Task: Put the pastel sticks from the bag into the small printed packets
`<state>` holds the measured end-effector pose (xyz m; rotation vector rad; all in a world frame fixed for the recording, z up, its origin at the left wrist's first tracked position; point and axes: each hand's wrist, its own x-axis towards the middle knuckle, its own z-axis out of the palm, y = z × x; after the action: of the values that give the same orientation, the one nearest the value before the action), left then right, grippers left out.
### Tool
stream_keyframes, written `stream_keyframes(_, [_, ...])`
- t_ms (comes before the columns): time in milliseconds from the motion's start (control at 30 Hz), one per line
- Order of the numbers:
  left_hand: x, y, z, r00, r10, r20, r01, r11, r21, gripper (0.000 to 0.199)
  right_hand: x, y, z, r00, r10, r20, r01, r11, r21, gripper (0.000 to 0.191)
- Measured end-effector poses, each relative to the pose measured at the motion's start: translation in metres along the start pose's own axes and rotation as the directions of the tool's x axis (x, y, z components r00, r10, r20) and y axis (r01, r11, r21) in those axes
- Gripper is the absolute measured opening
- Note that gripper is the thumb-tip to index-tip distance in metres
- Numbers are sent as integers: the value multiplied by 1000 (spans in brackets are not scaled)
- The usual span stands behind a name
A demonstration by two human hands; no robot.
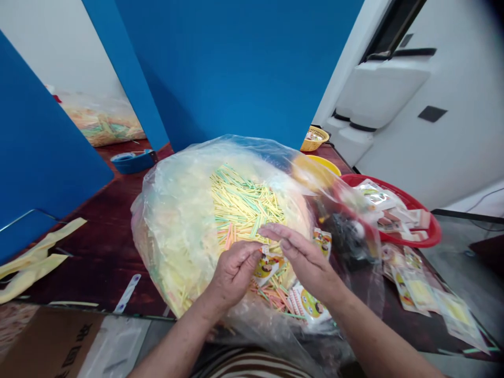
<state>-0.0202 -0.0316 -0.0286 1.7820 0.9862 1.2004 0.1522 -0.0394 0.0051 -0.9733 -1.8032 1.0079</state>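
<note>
Room: we face tall blue partition panels (232, 68), with a second bulging plastic bag (102, 123) of pastel sticks visible past the left panel.
Desk: a dark red-brown desk (98, 252) carries everything before us.
Bag: a clear plastic bag (169, 236) sits open at the middle of the desk, packed with short pastel sticks (244, 205).
Left hand: our left hand (235, 274) pinches a small printed packet (266, 268) above the bag's mouth.
Right hand: our right hand (303, 257) is just beside it, fingers lightly spread and nearly straight, holding nothing we can see.
Right: a red basket (431, 231) holds a heap of packets, and loose printed packets (417, 291) lie on the desk nearer us.
Far: a yellow wicker basket (315, 139) stands beside a yellow bowl (328, 164).
Left: a blue tape dispenser (132, 161) and yellow strips (35, 260) lie on the desk.
Near: a cardboard box (47, 341) sits below the desk edge.
</note>
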Motion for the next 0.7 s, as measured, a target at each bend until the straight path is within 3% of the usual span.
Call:
stream_keyframes(100, [-6, -2, -9, 988, -134, -77, 128, 989, -76, 23, 16, -1, -5, 997, -30, 71, 37, 995, -93, 43])
stream_keyframes(200, [-11, -4, -19, 978, -166, -123, 155, 983, -96, 23, 42, 9, -16, 990, -137, 44, 144, 929, -340, 35])
stream_keyframes(300, [-14, -7, -26, 973, -175, -153, 162, 982, -95, 24, 69, 22, -17, 948, -153, 279, 308, 662, -683, 18])
stream_keyframes(367, [-14, -8, -28, 967, -176, -182, 163, 983, -82, 25, 81, 29, -12, 881, -81, 465, 442, 492, -750, 14])
stream_keyframes(433, [-14, -8, -29, 964, -163, -209, 153, 986, -64, 25, 88, 34, -9, 844, -67, 532, 502, 449, -739, 13])
stream_keyframes(500, [-14, -8, -29, 963, -136, -231, 125, 990, -61, 25, 90, 37, -12, 876, -115, 469, 449, 550, -704, 14])
stream_keyframes(567, [-13, -7, -28, 965, -100, -241, 87, 994, -67, 25, 88, 36, -18, 955, -153, 253, 273, 782, -561, 15])
stream_keyframes(633, [-11, -5, -26, 965, -74, -253, 57, 996, -72, 25, 83, 30, -23, 996, -86, 0, 84, 973, -215, 17])
stream_keyframes(700, [-8, -4, -24, 961, -70, -269, 52, 996, -72, 25, 75, 18, -22, 990, 41, -138, -16, 984, 180, 19])
